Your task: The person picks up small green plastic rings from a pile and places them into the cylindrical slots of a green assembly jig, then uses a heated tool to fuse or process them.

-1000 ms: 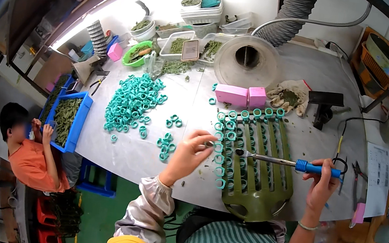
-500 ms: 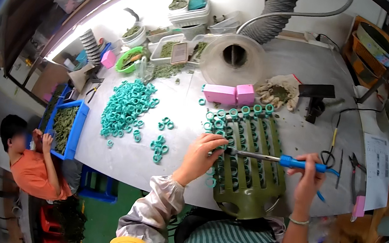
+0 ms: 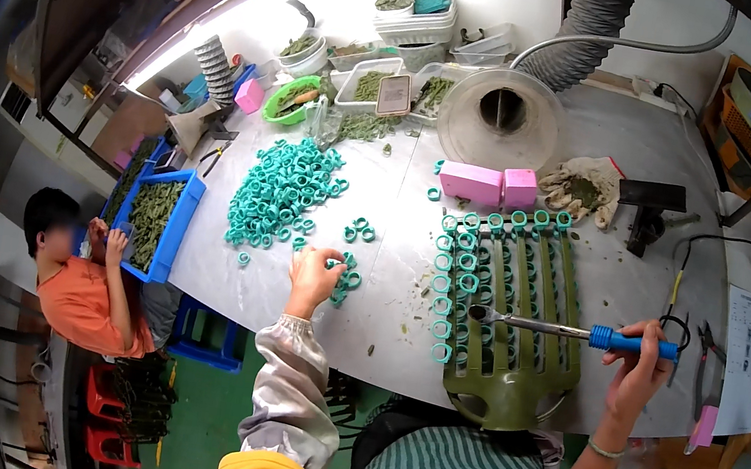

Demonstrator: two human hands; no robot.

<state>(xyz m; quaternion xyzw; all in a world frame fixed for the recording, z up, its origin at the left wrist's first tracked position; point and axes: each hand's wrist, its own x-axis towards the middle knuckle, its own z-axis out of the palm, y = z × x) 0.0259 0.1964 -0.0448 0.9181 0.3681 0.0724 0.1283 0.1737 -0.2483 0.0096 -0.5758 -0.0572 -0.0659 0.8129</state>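
My right hand (image 3: 640, 363) grips the blue handle of a soldering iron (image 3: 541, 326). The iron's dark, blunt tip lies over the left side of an olive-green slotted rack (image 3: 495, 396). Teal rings (image 3: 443, 283) line the rack's left and far edges, with more seen between its bars. Farther left, my left hand (image 3: 311, 274) reaches down at a small cluster of teal rings (image 3: 340, 289), its fingertips pinched together. Whether a ring is between them I cannot make out. A large heap of teal rings (image 3: 280, 191) lies just beyond that hand.
Two pink blocks (image 3: 472, 184) sit behind the rack, beside a stained glove (image 3: 587, 186) and a black stand (image 3: 649, 203). A clear extraction hood (image 3: 456, 116) stands at the back. Pliers (image 3: 711, 358) lie right. At left, a person in orange (image 3: 84, 298) works by a blue bin (image 3: 192, 197).
My left hand has left the rack's left edge and moved left to the small ring cluster. The iron stays over the rack in my right hand. The whole view has shifted.
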